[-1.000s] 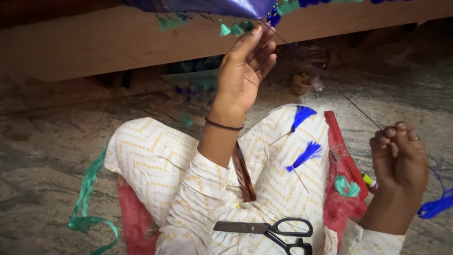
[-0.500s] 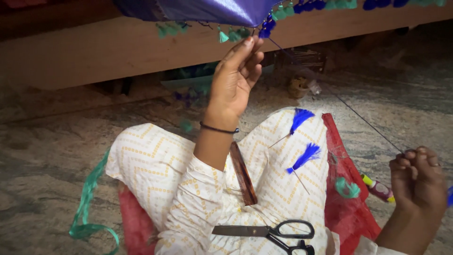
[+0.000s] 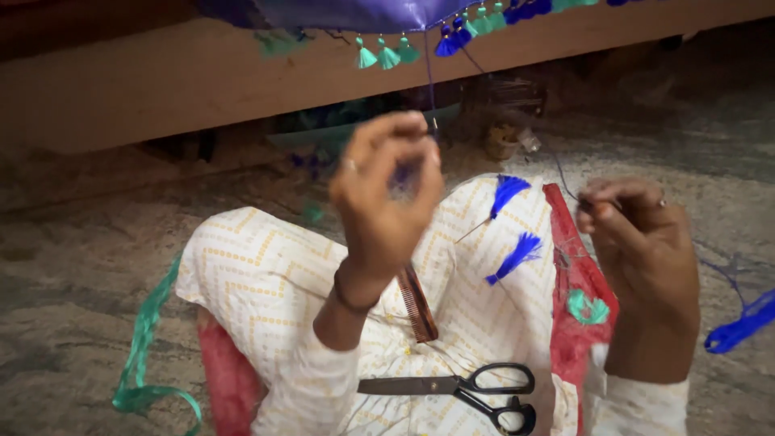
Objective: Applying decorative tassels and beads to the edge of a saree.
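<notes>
My left hand (image 3: 386,198) is raised in front of me, fingers curled, pinching a dark thread (image 3: 429,89) that hangs from the purple cloth (image 3: 347,12) above. Green tassels (image 3: 387,55) and blue tassels (image 3: 454,39) line that cloth's edge. My right hand (image 3: 638,242) is at the right, fingers pinched on the thin thread (image 3: 561,173) that runs up to the cloth. Two loose blue tassels (image 3: 517,254) lie on my cream patterned lap (image 3: 266,274). Black-handled scissors (image 3: 476,390) and a brown comb (image 3: 417,303) rest on the lap too.
A wooden beam (image 3: 161,89) runs across the top. A green ribbon (image 3: 141,355) trails on the stone floor at left. Red cloth (image 3: 577,282) with a green tassel (image 3: 588,307) lies by my right knee. Blue thread bundle (image 3: 743,323) lies at the far right.
My left hand has dropped from the cloth edge and moved toward me, drawing thread down. My right hand has come back inward and upward from the lower right.
</notes>
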